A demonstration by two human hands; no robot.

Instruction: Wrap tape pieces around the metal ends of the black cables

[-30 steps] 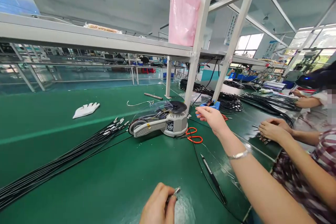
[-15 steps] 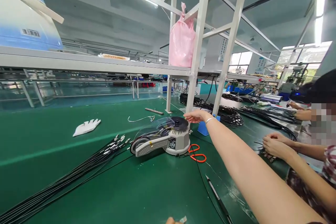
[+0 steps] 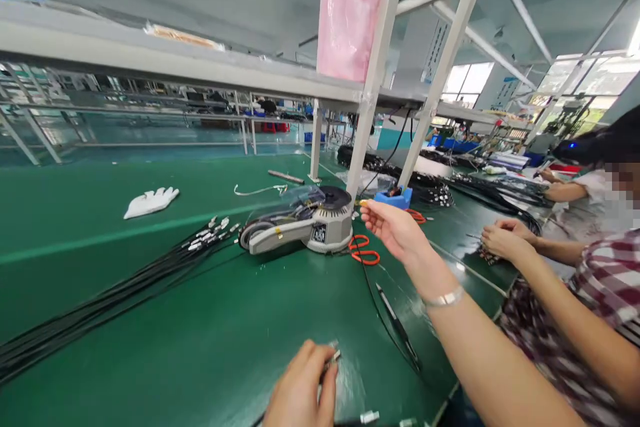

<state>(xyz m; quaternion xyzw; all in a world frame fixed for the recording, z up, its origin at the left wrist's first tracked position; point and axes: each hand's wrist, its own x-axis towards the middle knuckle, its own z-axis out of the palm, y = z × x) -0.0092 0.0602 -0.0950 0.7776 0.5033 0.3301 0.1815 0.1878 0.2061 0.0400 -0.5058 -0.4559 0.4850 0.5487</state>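
Note:
My right hand (image 3: 390, 227) is closed in a pinch on a small piece of yellow tape (image 3: 361, 203), just right of the grey tape dispenser (image 3: 330, 227) with its black round top. At the bottom of the view, my left hand (image 3: 303, 387) is wrapped round a black cable, whose silvery connector end (image 3: 336, 355) pokes out past the fingers. More connector ends (image 3: 370, 417) lie on the table close to that hand. Orange-handled scissors (image 3: 365, 253) rest beside the dispenser, partly behind it. A black pen (image 3: 397, 323) lies between my two arms.
A bundle of black cables (image 3: 115, 293) spreads over the left of the green table (image 3: 210, 347). Behind it lies a white glove (image 3: 151, 202). A blue tape holder (image 3: 395, 199) stands near the white shelf posts (image 3: 367, 107). At right, a co-worker's hands (image 3: 507, 240) handle small parts.
My right hand has drawn back from the dispenser's top, now with yellow tape at its fingertips. My left hand has come further into view with the cable. The camera has tilted down.

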